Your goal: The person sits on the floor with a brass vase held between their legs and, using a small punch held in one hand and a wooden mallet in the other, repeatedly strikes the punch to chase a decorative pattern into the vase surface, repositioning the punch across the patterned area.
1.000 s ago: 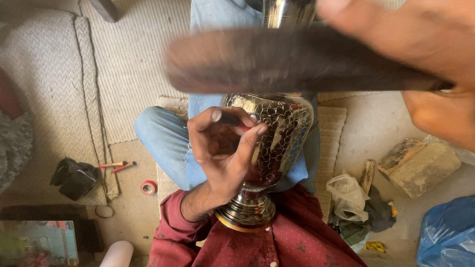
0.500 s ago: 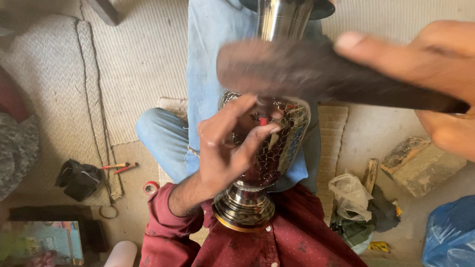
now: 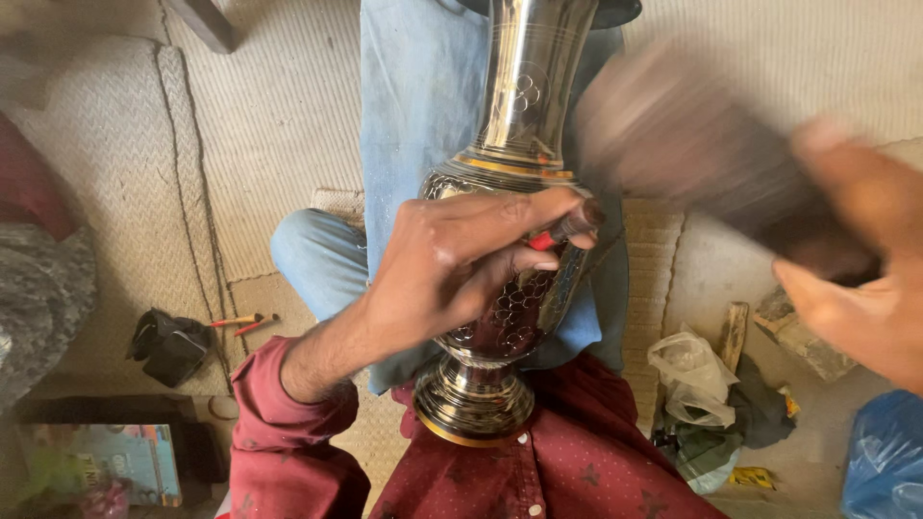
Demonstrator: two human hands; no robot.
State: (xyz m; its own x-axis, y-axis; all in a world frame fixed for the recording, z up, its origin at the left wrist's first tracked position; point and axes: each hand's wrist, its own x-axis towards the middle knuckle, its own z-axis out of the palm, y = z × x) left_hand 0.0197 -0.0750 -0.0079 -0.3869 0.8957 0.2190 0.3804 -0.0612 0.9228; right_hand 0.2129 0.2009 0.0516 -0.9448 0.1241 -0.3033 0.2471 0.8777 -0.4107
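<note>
A tall dark engraved metal vase (image 3: pixel 524 115) with gold bands lies along my lap, its round base (image 3: pixel 471 404) against my red shirt. My left hand (image 3: pixel 461 264) rests on the vase's belly and pinches a short red-and-dark chisel (image 3: pixel 565 231) with its tip against the metal. My right hand (image 3: pixel 860 259), close to the camera at the right, grips a dark wooden mallet (image 3: pixel 692 144). The mallet is blurred by motion and hovers above and to the right of the chisel's end.
My jeans-clad leg (image 3: pixel 413 106) stretches out over woven mats (image 3: pixel 279 125). A black pouch (image 3: pixel 168 346) and red tools (image 3: pixel 245 322) lie at left. Plastic bags (image 3: pixel 692 375), wood pieces (image 3: pixel 735 332) and a blue bag (image 3: pixel 885 452) sit at right.
My left hand has closed on the chisel and set it against the vase's belly. The mallet has swung from across the middle of the view to the upper right.
</note>
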